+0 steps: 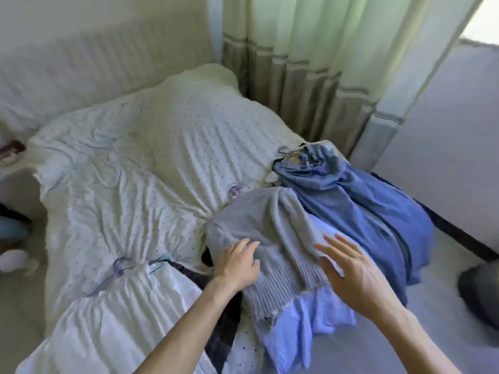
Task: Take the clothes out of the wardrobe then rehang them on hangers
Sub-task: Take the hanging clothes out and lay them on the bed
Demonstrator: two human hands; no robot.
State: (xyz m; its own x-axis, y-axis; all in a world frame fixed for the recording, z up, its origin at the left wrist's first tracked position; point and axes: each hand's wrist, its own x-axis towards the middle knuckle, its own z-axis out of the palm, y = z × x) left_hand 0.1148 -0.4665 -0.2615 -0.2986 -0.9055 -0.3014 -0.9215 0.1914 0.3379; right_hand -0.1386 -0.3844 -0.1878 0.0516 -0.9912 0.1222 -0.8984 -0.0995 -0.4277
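A pile of clothes lies on the right side of the bed. A grey knit sweater [266,238] is on top, over a light blue shirt [310,319]. A darker blue garment [361,209] lies behind them, with a wire hanger [289,152] at its collar. My left hand [239,261] rests on the grey sweater's left side, fingers lightly bent. My right hand [351,271] hovers flat and open over the sweater's right edge and the light blue shirt.
The bed [140,163] has a wrinkled white dotted quilt. Pale green curtains [310,63] hang behind the pile. A white wall panel [445,125] stands at right, a dark object [480,295] on the floor beside it. A white garment [108,327] lies at the near left.
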